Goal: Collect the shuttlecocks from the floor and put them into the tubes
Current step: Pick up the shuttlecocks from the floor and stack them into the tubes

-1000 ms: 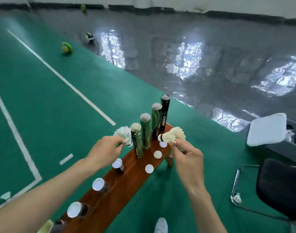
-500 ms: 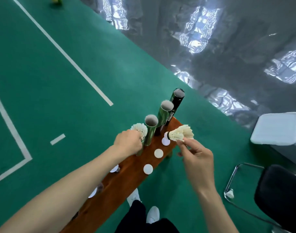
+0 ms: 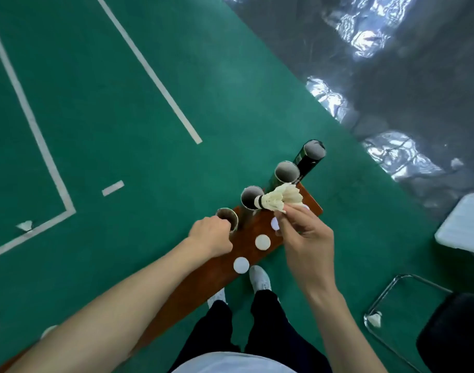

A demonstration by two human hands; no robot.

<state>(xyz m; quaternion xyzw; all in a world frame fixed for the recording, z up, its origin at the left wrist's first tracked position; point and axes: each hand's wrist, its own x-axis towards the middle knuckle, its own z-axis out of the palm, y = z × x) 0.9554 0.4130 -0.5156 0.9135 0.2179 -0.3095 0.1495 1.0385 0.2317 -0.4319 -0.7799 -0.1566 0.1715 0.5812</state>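
A white feathered shuttlecock (image 3: pixel 277 201) lies sideways in the air, its cork end pointing at the open mouth of the second green cardboard tube (image 3: pixel 251 198). The right hand (image 3: pixel 304 234) pinches its feathers, the grip closed on the skirt with fingertips and thumb. The left hand (image 3: pixel 211 236) curls round the nearest green tube (image 3: pixel 227 217), just below its rim; the grip there is closed on the tube wall. Four open tubes stand in a row along the far end of the brown wooden counter (image 3: pixel 246 235): a third green tube (image 3: pixel 285 172) and a black tube (image 3: pixel 312 152) at the far corner. White round tube caps (image 3: pixel 262 242) lie along the counter's right edge. Further white shuttlecocks lie on the green court floor (image 3: pixel 123 117), one at the left (image 3: pixel 25 225) and one beneath a chrome chair frame (image 3: pixel 374 320).
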